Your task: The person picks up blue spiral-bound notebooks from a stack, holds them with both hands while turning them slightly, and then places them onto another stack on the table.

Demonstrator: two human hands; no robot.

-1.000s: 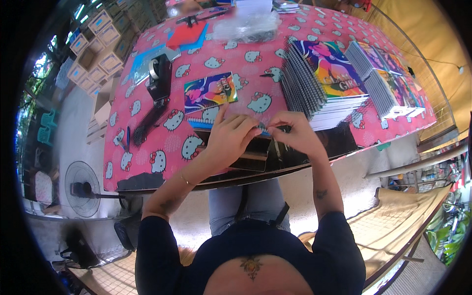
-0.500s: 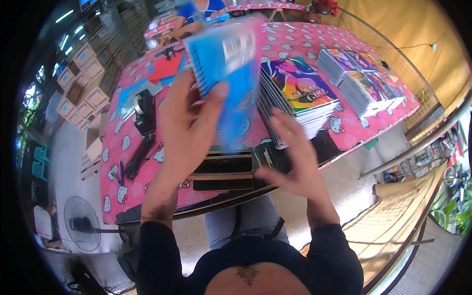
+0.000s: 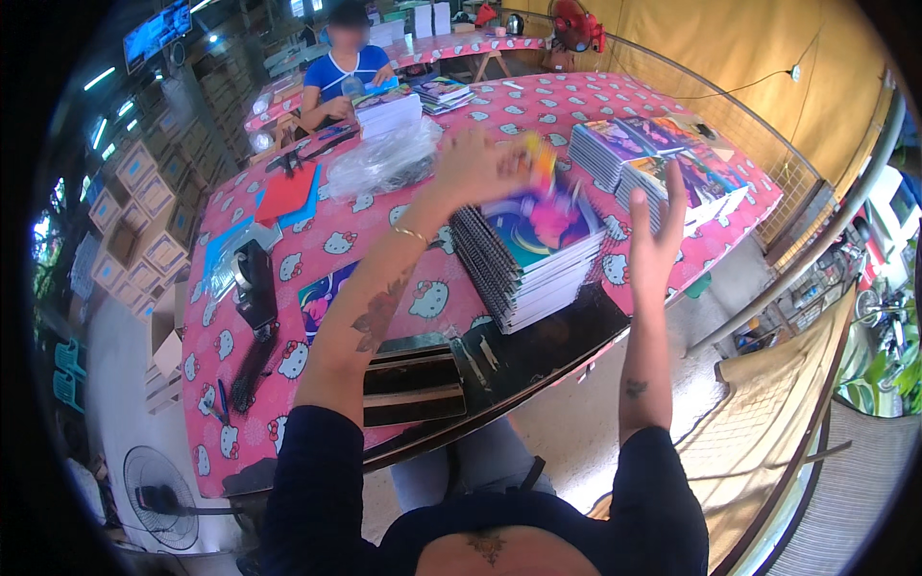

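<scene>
Above the spiral notebook stack (image 3: 538, 259), mid-placement: left hand (image 3: 480, 165) pinching a blurred notebook (image 3: 543, 197), right hand (image 3: 658, 230) open, empty; squaring-up next.

Floor fan (image 3: 158, 499) (lower left), tape dispenser (image 3: 253, 285)

I wear a dark navy top with short sleeves ending above the elbows; forearms bare. Thin gold bracelet (image 3: 411, 233) on my left wrist. Large dark tattoo (image 3: 376, 317) on the left forearm, floral in outline, detail blurred. Small dark tattoo (image 3: 635, 388) on the right forearm near the elbow. Another small mark below the neckline at the lower edge. Grey-blue trousers show below the table edge. Left hand (image 3: 475, 165) and right hand (image 3: 655, 242): no rings or gloves that I can make out.
</scene>
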